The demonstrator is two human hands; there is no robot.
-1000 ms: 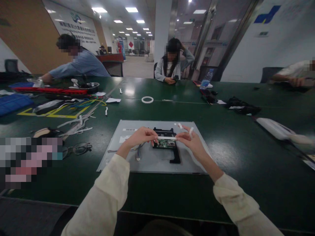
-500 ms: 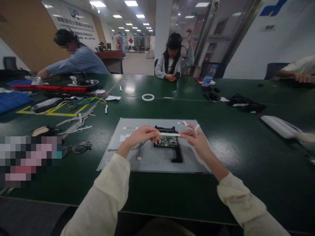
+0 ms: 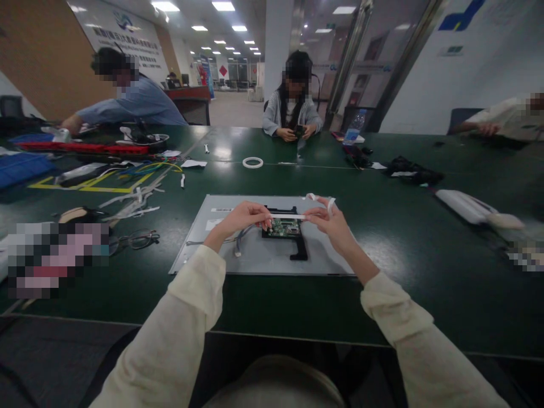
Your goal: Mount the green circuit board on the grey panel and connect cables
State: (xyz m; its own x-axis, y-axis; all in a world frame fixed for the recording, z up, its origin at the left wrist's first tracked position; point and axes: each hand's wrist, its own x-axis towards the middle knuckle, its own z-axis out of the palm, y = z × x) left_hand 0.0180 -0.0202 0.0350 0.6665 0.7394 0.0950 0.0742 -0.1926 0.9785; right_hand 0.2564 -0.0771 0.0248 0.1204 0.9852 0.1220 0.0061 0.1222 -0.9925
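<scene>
A narrow strip of white tape [image 3: 288, 216] is stretched level between my two hands. My left hand [image 3: 249, 217] pinches its left end, and my right hand [image 3: 329, 222] pinches the right end. More white tape curls around the fingers of my right hand. Under the strip, a green circuit board [image 3: 284, 228] sits in a black bracket [image 3: 301, 247] on a flat grey panel [image 3: 255, 265]. Grey cables [image 3: 238, 243] with a pale connector lie on the panel by my left wrist. Whether the strip touches the board, I cannot tell.
A roll of white tape [image 3: 253, 162] lies beyond the panel. To the left are glasses [image 3: 140, 240], loose pale strips [image 3: 136, 198], coloured wires and a blue bin [image 3: 23, 170]. A white elongated object [image 3: 463, 205] and a bottle [image 3: 356, 126] are on the right. Several people sit around the table.
My hands still hold the strip taut over the board. The view has shifted slightly. Across the table, a person's raised hand has come down to the dark object they hold.
</scene>
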